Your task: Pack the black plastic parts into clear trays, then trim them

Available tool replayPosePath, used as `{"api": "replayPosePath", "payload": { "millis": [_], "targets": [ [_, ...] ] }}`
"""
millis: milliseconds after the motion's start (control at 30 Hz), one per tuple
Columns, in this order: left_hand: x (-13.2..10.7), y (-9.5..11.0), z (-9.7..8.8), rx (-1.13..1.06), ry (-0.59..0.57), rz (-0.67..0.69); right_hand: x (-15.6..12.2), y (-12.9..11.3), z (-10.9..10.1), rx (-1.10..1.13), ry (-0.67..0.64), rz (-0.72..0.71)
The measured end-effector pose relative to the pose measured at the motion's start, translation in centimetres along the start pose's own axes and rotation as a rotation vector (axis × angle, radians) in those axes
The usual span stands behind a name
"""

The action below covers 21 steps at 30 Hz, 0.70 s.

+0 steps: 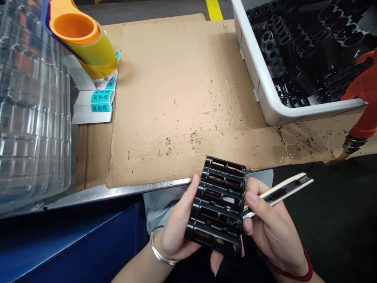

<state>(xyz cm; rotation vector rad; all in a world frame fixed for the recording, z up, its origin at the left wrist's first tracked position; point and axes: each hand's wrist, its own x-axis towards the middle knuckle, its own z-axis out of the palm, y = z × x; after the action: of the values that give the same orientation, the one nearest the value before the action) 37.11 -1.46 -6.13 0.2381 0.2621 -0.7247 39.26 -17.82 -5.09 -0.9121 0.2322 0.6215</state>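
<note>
A black plastic part (219,210) made of several joined tubes with long slots is held up just in front of the table edge. Wrapped around its left side and underside is my left hand (185,220), the thumb along the edge. My right hand (269,220) grips a utility knife (284,190) with a cream body and a dark slider. Its blade end meets the right edge of the black part; whether it cuts in there I cannot tell.
Cardboard (165,98) strewn with black shavings covers the table. At right stand a white bin (272,112) of black parts and an orange air gun (365,114). Leftward are clear plastic trays (35,118), a yellow tape roll (98,55), labels (100,102) and a blue bin (88,236).
</note>
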Motion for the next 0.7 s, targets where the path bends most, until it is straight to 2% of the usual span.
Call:
{"api": "replayPosePath", "payload": {
  "millis": [200,300,400,500,633,700],
  "targets": [
    [0.0,0.2,-0.3,0.04,-0.062,-0.074,0.1,-0.1,-0.2,0.002,-0.044,0.023],
    [0.0,0.2,0.0,0.057,-0.016,0.004,0.6,-0.4,-0.3,-0.04,-0.013,-0.017],
    [0.1,0.0,0.4,0.111,0.087,0.208,0.9,-0.8,-0.6,-0.132,0.119,-0.158],
    [0.1,-0.4,0.6,0.156,0.175,0.382,0.4,-0.9,-0.7,-0.238,0.169,-0.357],
    [-0.2,-1.0,0.9,0.259,0.317,0.432,-1.2,0.5,0.3,-0.438,0.077,-0.583],
    [-0.3,-1.2,0.9,0.31,0.352,0.415,-1.8,1.6,1.1,-0.527,0.091,-0.679]
  ]
}}
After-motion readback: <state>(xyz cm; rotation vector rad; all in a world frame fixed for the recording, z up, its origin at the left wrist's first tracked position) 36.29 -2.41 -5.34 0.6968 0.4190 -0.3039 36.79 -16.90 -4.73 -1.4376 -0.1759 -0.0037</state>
